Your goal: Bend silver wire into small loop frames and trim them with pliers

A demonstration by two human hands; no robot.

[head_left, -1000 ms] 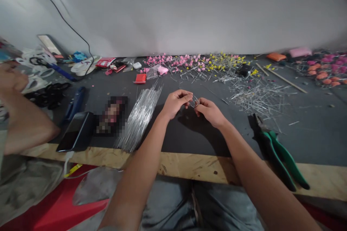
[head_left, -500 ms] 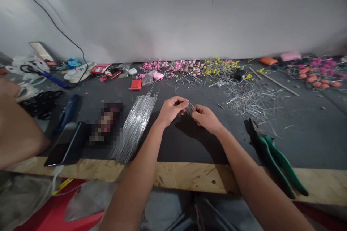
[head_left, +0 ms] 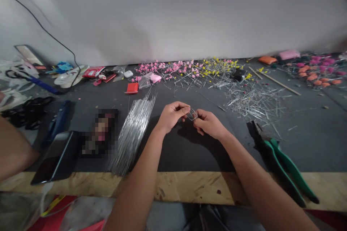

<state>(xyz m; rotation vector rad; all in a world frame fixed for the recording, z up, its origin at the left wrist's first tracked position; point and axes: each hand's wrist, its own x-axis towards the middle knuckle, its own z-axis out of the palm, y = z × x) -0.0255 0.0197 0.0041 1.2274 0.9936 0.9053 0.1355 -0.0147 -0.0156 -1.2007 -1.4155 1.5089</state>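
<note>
My left hand (head_left: pixel 171 116) and my right hand (head_left: pixel 209 124) meet over the dark mat (head_left: pixel 189 144) in the middle of the table. Both are closed in a pinch on a small loop of thin silver wire (head_left: pixel 192 114) held between them just above the mat. A bundle of long straight silver wires (head_left: pixel 131 134) lies to the left of my left forearm. Green-handled pliers (head_left: pixel 282 162) lie on the mat to the right of my right forearm.
Cut wire pieces (head_left: pixel 255 101) and small pink and yellow flower stems (head_left: pixel 187 68) are heaped at the back. A phone (head_left: pixel 55 157), a blue tool (head_left: pixel 58 122) and black scissors (head_left: pixel 28 110) lie at left. Another person's arm (head_left: pixel 12 151) shows at the left edge. The wooden table edge (head_left: pixel 189 187) runs in front.
My hands keep pinching the wire loop in about the same place. The view has tipped so the table sits lower in frame. The other person's arm at left has dropped lower and further out.
</note>
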